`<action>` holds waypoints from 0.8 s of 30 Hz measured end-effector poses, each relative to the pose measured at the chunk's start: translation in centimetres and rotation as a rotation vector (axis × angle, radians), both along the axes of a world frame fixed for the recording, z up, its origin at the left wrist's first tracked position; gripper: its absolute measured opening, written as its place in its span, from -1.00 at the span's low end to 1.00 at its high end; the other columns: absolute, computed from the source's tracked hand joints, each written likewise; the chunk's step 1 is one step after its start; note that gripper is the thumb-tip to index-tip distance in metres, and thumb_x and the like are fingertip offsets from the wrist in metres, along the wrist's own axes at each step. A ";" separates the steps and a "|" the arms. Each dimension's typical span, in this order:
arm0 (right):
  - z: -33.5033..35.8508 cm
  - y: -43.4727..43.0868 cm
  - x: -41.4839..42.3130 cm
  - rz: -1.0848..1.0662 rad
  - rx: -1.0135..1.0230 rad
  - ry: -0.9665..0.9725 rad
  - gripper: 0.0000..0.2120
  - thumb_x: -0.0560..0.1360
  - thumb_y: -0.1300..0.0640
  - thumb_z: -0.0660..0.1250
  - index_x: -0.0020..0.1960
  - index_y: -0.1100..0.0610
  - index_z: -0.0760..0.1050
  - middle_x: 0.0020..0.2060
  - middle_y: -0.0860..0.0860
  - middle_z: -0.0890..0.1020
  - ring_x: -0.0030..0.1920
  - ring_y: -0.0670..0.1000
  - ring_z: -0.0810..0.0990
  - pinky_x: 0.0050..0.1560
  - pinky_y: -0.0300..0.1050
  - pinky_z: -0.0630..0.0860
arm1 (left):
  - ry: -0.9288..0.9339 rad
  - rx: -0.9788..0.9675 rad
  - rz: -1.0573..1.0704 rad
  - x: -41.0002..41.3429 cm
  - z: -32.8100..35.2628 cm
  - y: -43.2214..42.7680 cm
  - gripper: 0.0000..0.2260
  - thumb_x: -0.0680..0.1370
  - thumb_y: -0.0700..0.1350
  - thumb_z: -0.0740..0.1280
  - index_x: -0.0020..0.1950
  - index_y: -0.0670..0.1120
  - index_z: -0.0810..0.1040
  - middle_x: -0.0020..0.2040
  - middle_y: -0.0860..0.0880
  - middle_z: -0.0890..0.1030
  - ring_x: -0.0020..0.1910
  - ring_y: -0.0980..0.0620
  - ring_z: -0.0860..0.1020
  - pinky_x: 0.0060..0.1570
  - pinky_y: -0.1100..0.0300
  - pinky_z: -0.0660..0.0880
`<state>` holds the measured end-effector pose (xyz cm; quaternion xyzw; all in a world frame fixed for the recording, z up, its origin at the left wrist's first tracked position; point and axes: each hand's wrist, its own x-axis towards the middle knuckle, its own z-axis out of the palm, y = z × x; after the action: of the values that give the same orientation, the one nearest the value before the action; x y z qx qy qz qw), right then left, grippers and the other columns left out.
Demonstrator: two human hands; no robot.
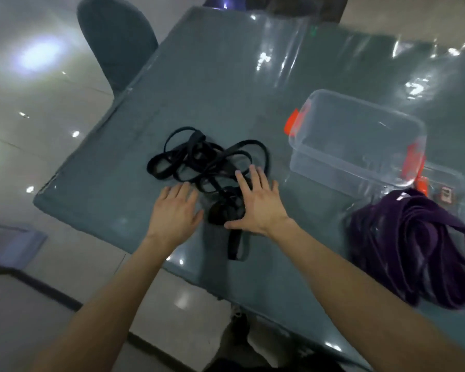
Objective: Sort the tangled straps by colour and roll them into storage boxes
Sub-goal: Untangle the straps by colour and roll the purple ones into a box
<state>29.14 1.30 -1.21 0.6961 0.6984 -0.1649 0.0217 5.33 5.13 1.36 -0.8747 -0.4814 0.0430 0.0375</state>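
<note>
Looks like the untangle-and-roll step on the black strap is only just getting going. It's lying in loose loops toward the desk's left edge, with a dark wad between the hands that may be a started roll, though it's too blurry to say. Left hand is lying spread flat just left of the wad. Right hand is spread over its right side with straight fingers reaching onto the loops, and neither is gripping anything. I'd be finding the tail pointing at the near edge first, then easing loops out one by one — no yanking. Purple strap is sitting heaped by the near right edge, clear box just behind it.
</note>
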 end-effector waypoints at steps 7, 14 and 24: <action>-3.3 4.7 -2.1 -0.150 -0.131 0.008 0.13 0.40 -0.50 0.46 0.72 0.00 0.05 0.62 0.23 0.23 0.67 0.36 0.04 0.49 0.30 0.43 | 0.037 -0.073 0.012 -4.2 -2.1 3.7 -0.50 0.65 0.07 0.39 0.50 -0.18 0.51 0.44 -0.22 0.57 0.44 -0.23 0.53 0.47 -0.12 0.45; -2.9 -2.9 1.9 -0.065 -0.088 0.168 -0.51 0.73 0.12 0.25 0.64 -0.07 0.36 0.28 0.08 0.53 0.26 0.21 0.56 0.32 0.08 0.52 | -0.166 -0.344 -0.059 0.7 -4.9 7.0 -0.21 0.53 0.06 0.54 0.66 -0.09 0.27 0.59 -0.18 0.40 0.55 -0.28 0.41 0.48 -0.18 0.46; 7.3 -3.0 9.6 -0.465 0.215 0.561 -0.68 0.47 0.04 0.62 0.21 -0.05 0.71 0.03 -0.24 0.73 0.01 -0.28 0.67 0.16 -0.29 0.57 | -0.921 -0.417 0.175 5.9 5.7 11.1 -0.80 0.70 0.14 0.32 0.08 0.05 0.64 -0.29 0.06 0.71 -0.23 0.06 0.71 -0.06 -0.04 0.65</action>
<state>38.70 -1.70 6.06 0.7621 0.5139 -0.2755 -0.2816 11.25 16.24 7.06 -0.7481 -0.5007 -0.2488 -0.3575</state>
